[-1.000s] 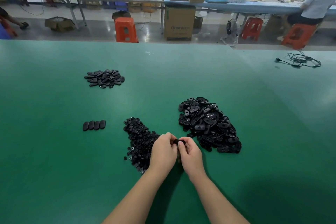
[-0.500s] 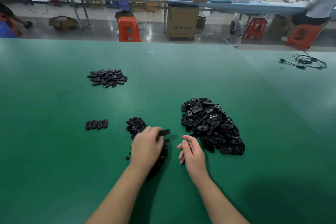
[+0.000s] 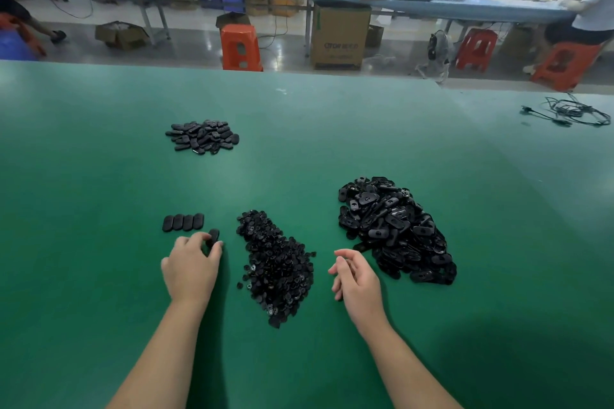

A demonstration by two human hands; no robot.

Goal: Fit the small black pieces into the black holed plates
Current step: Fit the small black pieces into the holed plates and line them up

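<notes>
Left hand [image 3: 192, 267] has moved the plate [image 3: 213, 236] left, beside our row of four [image 3: 183, 222].
Left fingers pinch it; right hand [image 3: 357, 277] hangs empty, fingers loosely curled.

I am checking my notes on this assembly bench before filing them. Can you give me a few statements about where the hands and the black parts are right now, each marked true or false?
1. The left hand pinches a black oval plate just right of the short row of four black oval plates. True.
2. The right hand grips a plate from the large heap of black holed plates. False: it holds nothing, its fingers loosely curled beside the heap.
3. The heap of small black pieces lies between the two hands. True.
4. The far pile of black oval plates sits on the right of the green table. False: it sits far left.
5. The row holds six plates. False: four.
</notes>
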